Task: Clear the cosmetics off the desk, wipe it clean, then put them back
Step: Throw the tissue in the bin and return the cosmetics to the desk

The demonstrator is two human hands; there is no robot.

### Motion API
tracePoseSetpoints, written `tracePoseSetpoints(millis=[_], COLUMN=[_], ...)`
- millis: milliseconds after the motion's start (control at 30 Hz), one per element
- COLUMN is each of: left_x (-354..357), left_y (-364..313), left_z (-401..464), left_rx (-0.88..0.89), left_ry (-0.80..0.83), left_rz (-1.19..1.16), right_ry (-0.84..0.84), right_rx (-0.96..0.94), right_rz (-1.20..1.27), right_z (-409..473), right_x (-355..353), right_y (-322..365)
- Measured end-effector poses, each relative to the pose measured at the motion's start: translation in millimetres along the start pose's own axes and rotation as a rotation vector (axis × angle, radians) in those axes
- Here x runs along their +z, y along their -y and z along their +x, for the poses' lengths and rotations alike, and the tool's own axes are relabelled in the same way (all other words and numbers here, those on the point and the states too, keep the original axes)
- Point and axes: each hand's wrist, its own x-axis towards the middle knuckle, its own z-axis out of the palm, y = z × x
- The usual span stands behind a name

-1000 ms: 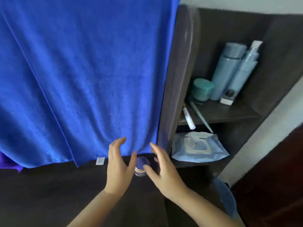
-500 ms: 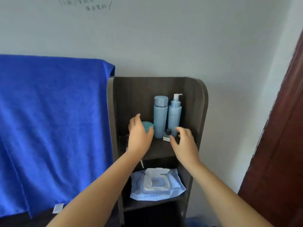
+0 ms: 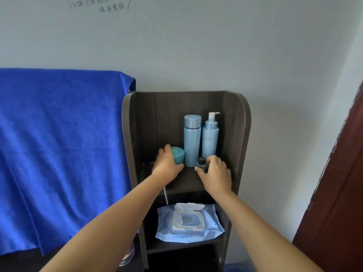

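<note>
Both hands up at the upper shelf (image 3: 182,185). Left hand (image 3: 167,165) cupped around the teal jar (image 3: 178,154), fingers curled on its side. Right hand (image 3: 215,173) pinches the small dark-capped bottle (image 3: 200,163) by thumb and fingers. Tall bottle (image 3: 192,140) and pump bottle (image 3: 210,136) stand behind, untouched. Front items likely go first, clearing access.

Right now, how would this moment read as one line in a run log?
stage: clearing top shelf | left hand: on teal jar | right hand: closing on small dark-capped bottle | tall bottle, pump bottle: untouched

shelf front (image 3: 184,183) open — passable; back blocked | bottles (image 3: 191,140), jar (image 3: 177,155)
</note>
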Motion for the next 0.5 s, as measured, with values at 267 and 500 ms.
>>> tracePoseSetpoints(millis=[267, 500], left_x=[-29, -83], left_y=[0, 74], left_z=[-62, -183], left_rx=[0.24, 0.326], left_ry=[-0.153, -0.07], left_rz=[-0.249, -0.424], right_ry=[-0.059, 0.049], right_rx=[-0.094, -0.231], right_rz=[0.439, 0.719], right_z=[-32, -136], right_x=[-29, -47], right_y=[3, 41])
